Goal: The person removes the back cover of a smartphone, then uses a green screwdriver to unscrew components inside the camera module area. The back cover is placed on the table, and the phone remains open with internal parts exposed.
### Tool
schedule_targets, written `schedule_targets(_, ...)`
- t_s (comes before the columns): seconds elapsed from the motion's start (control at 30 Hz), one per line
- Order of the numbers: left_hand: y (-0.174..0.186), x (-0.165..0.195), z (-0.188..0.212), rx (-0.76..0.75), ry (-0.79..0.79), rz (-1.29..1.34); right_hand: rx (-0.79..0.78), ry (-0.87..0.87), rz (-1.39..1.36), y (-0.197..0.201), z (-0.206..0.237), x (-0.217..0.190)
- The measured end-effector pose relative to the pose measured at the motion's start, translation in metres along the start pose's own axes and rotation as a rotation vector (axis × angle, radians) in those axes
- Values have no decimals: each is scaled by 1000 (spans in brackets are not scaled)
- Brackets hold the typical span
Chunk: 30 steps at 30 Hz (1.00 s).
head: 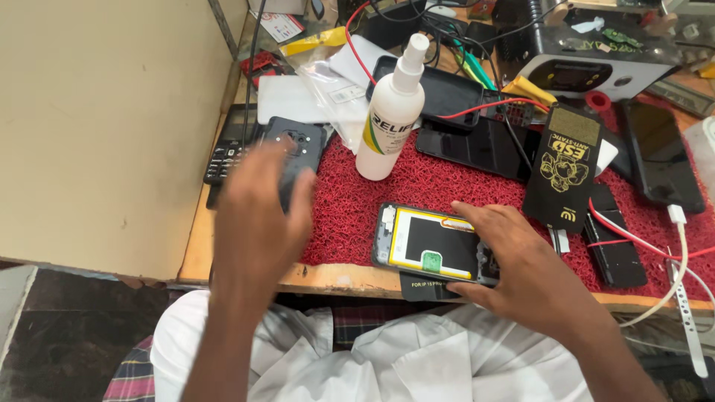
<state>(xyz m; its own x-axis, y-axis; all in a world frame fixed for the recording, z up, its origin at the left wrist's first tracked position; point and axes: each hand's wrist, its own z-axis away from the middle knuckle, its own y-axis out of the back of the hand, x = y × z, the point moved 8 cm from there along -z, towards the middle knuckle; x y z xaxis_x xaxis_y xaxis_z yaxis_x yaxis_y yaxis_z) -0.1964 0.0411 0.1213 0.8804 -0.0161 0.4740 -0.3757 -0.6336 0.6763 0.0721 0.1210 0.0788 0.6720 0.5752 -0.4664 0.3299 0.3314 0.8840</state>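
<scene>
Right hand (pixel 521 268) clamps the opened phone (pixel 430 243) by its right end, near edge of the red mat (pixel 447 186). Left hand (pixel 257 216), blurred, fingers spread, hovers over the black back cover (pixel 298 145). White spray bottle (pixel 391 112) stands beyond, between them.

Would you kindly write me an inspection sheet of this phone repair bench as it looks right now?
Surface: red textured mat on a wooden bench.
Job's things: opened phone, yellow-edged battery showing; dark back cover at the mat's left edge.
Clutter: white spray bottle upright; black screens, black anti-static bag, keypad phone.
Hands: right hand grips the opened phone; left hand blurred, over the back cover.
Cables: red wire, white cable.
Surroundings: beige wall panel on the left.
</scene>
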Motion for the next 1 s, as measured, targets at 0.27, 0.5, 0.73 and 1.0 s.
schedule_targets(0.27, -80, 10, 89, -374, 822, 1253, -78, 422, -19, 24, 1, -26)
schedule_targets(0.5, -117, 66, 107, -930, 679, 1696, -229, 758, 119, 39, 0, -64)
schedule_targets(0.73, -130, 65, 112, -738, 718, 1759, 413, -8, -876, 33, 24, 17)
schedule_targets(1.0, -147, 69, 97, -634, 681, 1721, 354, -189, -1260, -61, 24, 60)
